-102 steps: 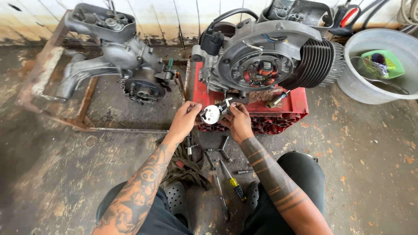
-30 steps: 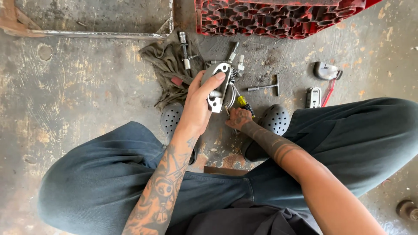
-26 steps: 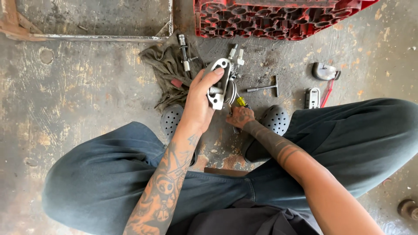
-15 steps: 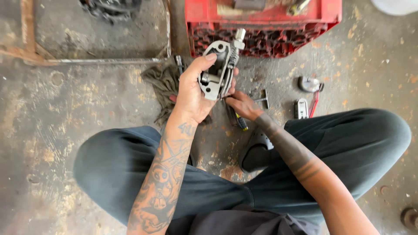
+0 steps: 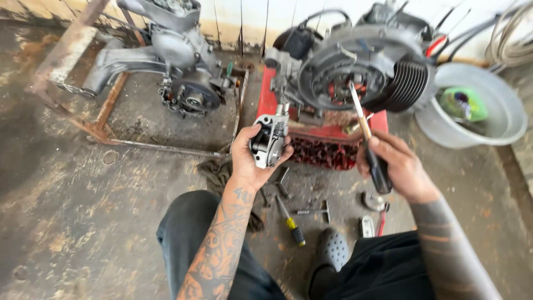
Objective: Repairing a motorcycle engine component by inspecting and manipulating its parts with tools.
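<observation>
Head view: the left hand (image 5: 252, 161) is clasped around a small grey carburettor (image 5: 270, 139), held in the air above the concrete floor (image 5: 83, 211) just before the red crate (image 5: 327, 150). The right hand (image 5: 397, 166) grips a screwdriver (image 5: 366, 133), tip raised toward the engine (image 5: 355, 72) on the crate; it could slip and gouge the casting or jab the other hand, and a loosened part could drop among the tools (image 5: 294, 214).

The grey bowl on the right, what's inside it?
Inside the grey bowl lies a green container with something dark on top. The bowl's floor beneath the container is covered, and the engine's fins hide the bowl's left edge.
</observation>
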